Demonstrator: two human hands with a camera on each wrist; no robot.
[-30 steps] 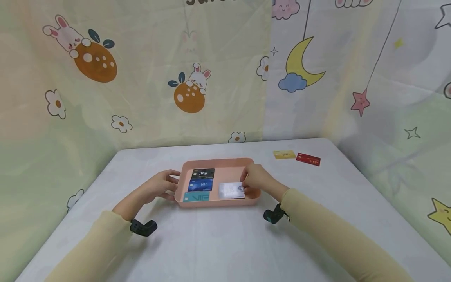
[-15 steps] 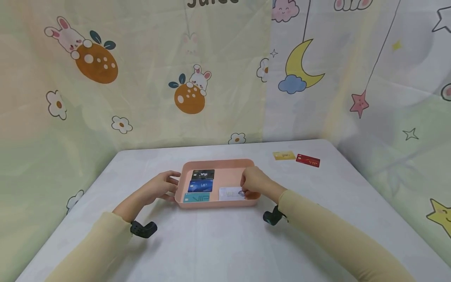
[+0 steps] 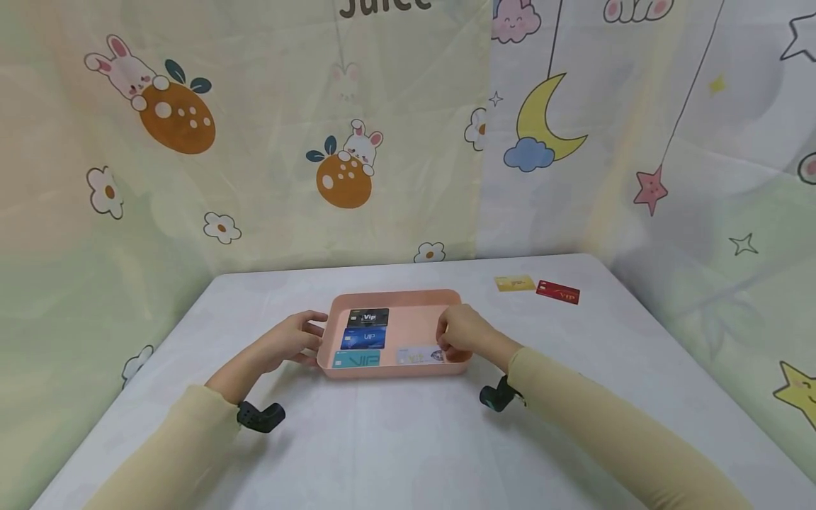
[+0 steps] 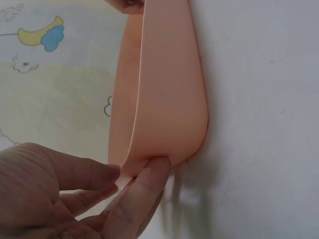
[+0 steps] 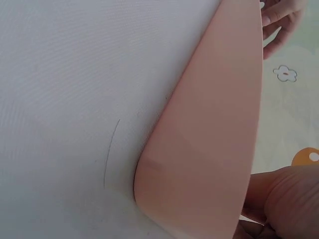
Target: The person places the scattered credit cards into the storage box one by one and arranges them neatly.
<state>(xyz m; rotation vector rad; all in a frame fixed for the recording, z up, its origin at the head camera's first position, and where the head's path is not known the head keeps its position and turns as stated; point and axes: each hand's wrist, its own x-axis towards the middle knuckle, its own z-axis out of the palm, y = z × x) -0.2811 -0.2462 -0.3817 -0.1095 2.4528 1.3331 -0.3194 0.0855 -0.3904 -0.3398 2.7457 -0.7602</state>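
A shallow pink tray [image 3: 395, 370] lies on the white table. In it, on the left, a black card [image 3: 367, 318], a blue card [image 3: 363, 338] and a teal card [image 3: 357, 359] are stacked in a column. A white card [image 3: 417, 355] lies low at the tray's front right. My right hand [image 3: 468, 331] reaches over the right rim, curled fingers pinching that card's right end; the tray wall mostly hides these fingertips in the right wrist view. My left hand [image 3: 292, 343] steadies the tray's left end, its loosely extended fingers [image 4: 149, 184] touching the outer wall.
Behind the tray at the right, a gold card [image 3: 515, 283] and a red card [image 3: 557, 292] lie on the table [image 3: 382, 439]. Printed cloth walls [image 3: 268, 142] enclose the table's back and sides.
The white card has tipped down toward the tray's front wall and now looks flatter and lower, with the right hand lowering alongside it. The left hand has stayed at the tray's left end.
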